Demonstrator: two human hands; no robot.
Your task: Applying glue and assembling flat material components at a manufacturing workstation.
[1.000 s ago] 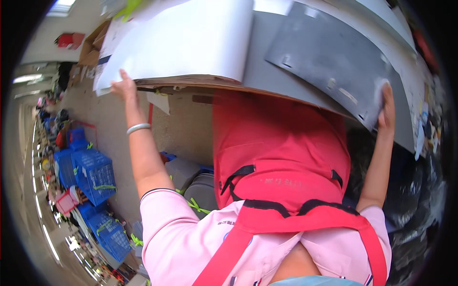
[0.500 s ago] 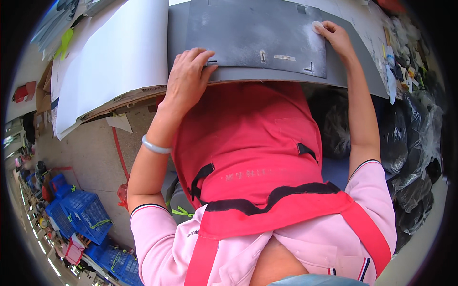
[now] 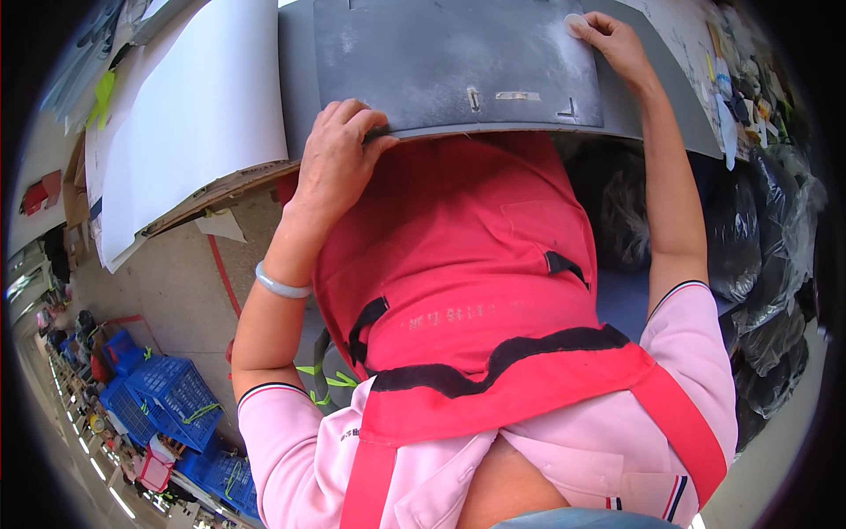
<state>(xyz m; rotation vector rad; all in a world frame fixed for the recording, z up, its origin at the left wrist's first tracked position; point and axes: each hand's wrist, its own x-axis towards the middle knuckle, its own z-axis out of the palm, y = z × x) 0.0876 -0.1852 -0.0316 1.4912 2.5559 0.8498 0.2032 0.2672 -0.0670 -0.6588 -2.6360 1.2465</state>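
A flat dark grey rectangular board (image 3: 449, 62) is held at a worktable, its long axis running left to right across the top of the view.

The near edge of the board is gripped by the left hand (image 3: 335, 163), fingers curled over the top and thumb hidden beneath. A small pale round disc (image 3: 575, 24) is pressed onto the board's far right corner by the right hand (image 3: 617, 44), fingers loosely bent. A large white sheet (image 3: 198, 115) is seen just left of the board. A red apron (image 3: 476, 291) is worn below, and blue plastic crates (image 3: 167, 410) are stacked at lower left.
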